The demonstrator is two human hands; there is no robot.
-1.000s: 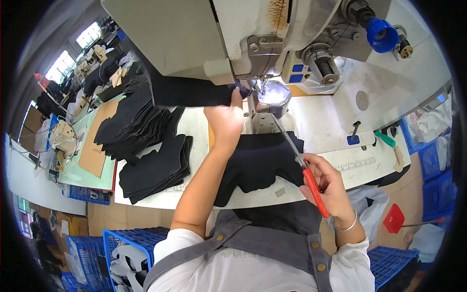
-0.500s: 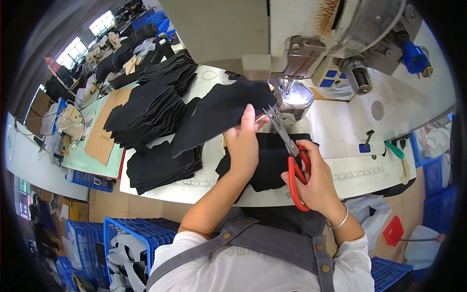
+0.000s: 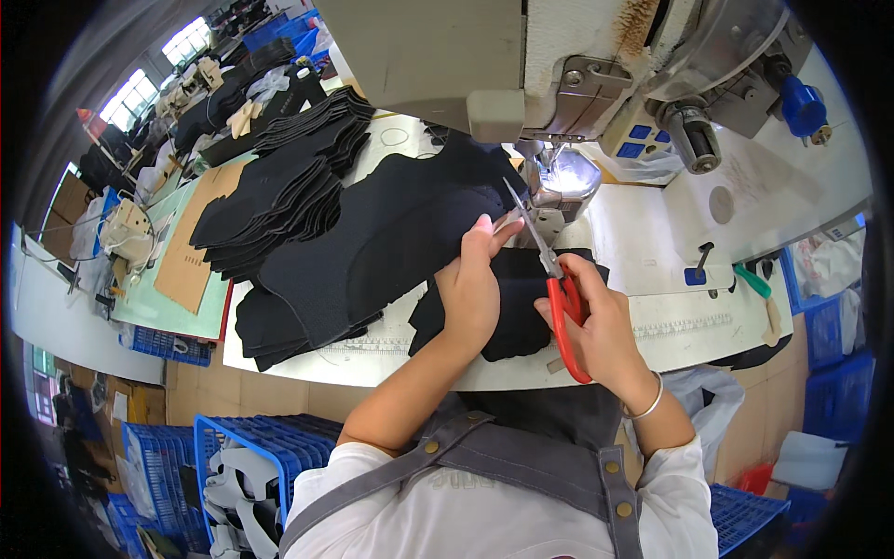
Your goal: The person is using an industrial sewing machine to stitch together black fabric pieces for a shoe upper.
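A large black fabric piece (image 3: 391, 233) spreads from beneath the sewing machine head toward the left stacks. My left hand (image 3: 473, 289) is closed on its near right edge, thumb on top. A small pale bit shows at those fingertips; I cannot tell what it is. In my right hand (image 3: 601, 326) are red-handled scissors (image 3: 565, 321), fingers round the grips. Their blades are close together, pointing up along the fabric's right edge. Below my hands another black fabric piece (image 3: 521, 321) lies on the white table (image 3: 410, 368). The lit needle area (image 3: 563, 177) is just beyond the scissors.
Stacked black fabric pieces (image 3: 279, 205) stand at the left. The sewing machine head (image 3: 428, 65) overhangs the table's far side. A green-handled tool (image 3: 752, 281) lies at the right. Below left is a blue basket (image 3: 270, 438) with grey-white pieces; a brown cardboard sheet (image 3: 197, 238) lies farther left.
The large black piece has swung down and left, now lying more spread over the lower stack. The scissor blades, apart before, have come together. Both hands remain in nearly the same places.
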